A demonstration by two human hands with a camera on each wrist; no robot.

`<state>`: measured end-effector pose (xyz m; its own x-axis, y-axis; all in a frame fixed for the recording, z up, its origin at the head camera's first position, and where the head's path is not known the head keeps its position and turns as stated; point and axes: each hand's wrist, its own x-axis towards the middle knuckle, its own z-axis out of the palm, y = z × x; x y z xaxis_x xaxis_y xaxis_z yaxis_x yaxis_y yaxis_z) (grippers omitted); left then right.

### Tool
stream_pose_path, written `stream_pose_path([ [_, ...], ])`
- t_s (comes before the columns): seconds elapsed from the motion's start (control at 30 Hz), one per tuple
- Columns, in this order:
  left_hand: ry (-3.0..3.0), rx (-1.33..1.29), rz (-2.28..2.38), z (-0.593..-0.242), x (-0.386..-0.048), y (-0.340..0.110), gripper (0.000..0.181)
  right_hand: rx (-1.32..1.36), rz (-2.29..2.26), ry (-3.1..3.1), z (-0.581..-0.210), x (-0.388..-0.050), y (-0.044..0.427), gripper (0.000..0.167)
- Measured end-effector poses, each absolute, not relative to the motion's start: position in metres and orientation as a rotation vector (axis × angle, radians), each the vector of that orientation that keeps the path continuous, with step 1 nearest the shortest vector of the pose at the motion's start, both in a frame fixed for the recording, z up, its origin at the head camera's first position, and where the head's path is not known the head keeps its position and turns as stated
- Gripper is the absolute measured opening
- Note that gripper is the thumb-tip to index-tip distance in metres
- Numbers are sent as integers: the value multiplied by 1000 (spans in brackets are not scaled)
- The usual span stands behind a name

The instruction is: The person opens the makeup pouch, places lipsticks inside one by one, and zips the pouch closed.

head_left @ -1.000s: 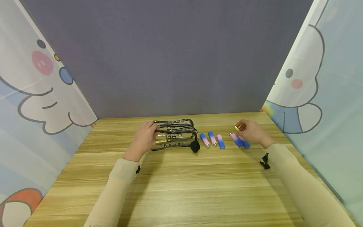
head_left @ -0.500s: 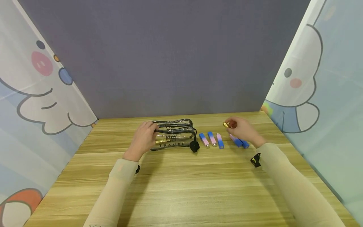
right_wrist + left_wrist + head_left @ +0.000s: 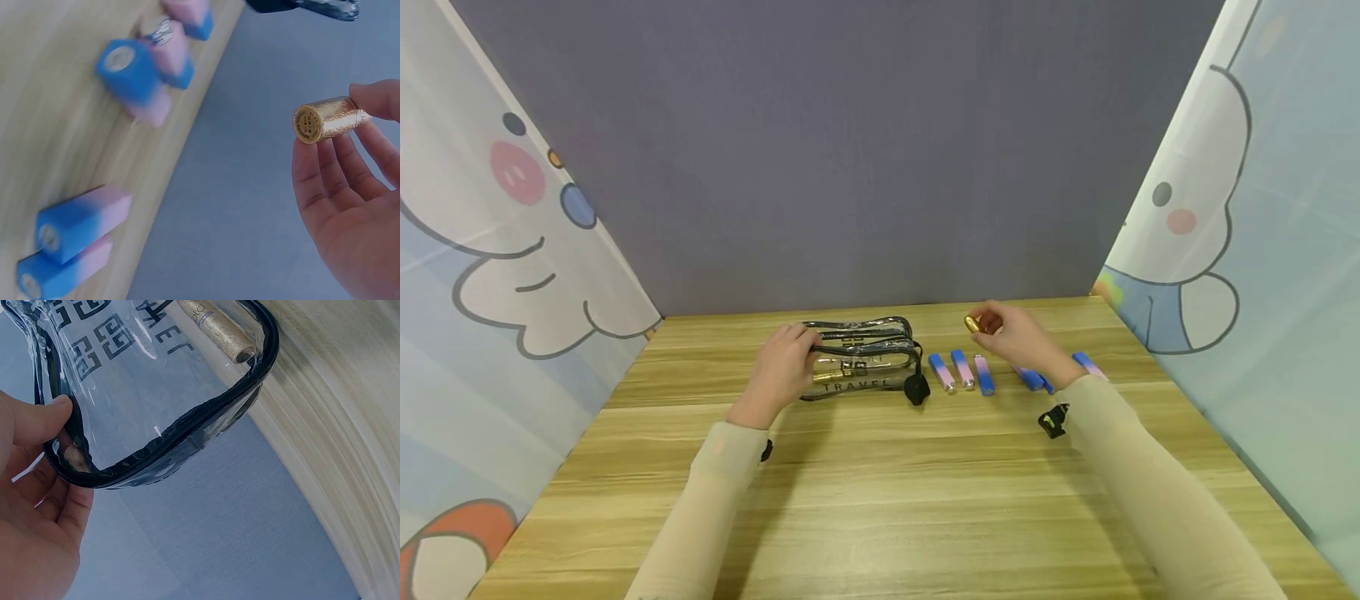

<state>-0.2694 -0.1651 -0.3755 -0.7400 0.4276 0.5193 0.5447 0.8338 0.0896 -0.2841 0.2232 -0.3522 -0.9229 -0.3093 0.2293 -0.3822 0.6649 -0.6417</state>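
In the head view my left hand (image 3: 777, 371) grips the upper left corner of a clear travel pouch (image 3: 865, 354) with black trim, which stands on the table. The left wrist view shows thumb and fingers pinching its edge. Inside the pouch lies a gold lipstick tube (image 3: 219, 331). My right hand (image 3: 1017, 340) holds another gold lipstick (image 3: 331, 120) between thumb and fingertips, above the table and right of the pouch. Its round stamped end faces the right wrist camera.
Several blue-and-pink tubes (image 3: 962, 369) lie right of the pouch, some partly hidden under my right hand. One further tube (image 3: 1088, 364) lies beyond my right wrist. A black zip pull (image 3: 916, 388) hangs at the pouch's right end. A grey panel (image 3: 865, 167) backs the wooden table (image 3: 880, 500).
My right hand has moved left toward the pouch, carrying the gold lipstick over the blue-and-pink tubes. My left hand keeps its grip on the pouch in the same place.
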Motion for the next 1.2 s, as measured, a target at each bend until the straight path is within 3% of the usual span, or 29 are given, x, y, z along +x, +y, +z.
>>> stream_pose_path([
  [1.2, -2518, -720, -321, -376, -270, -166, 10, 857, 1176, -2614, -303, -296, 123, 30],
])
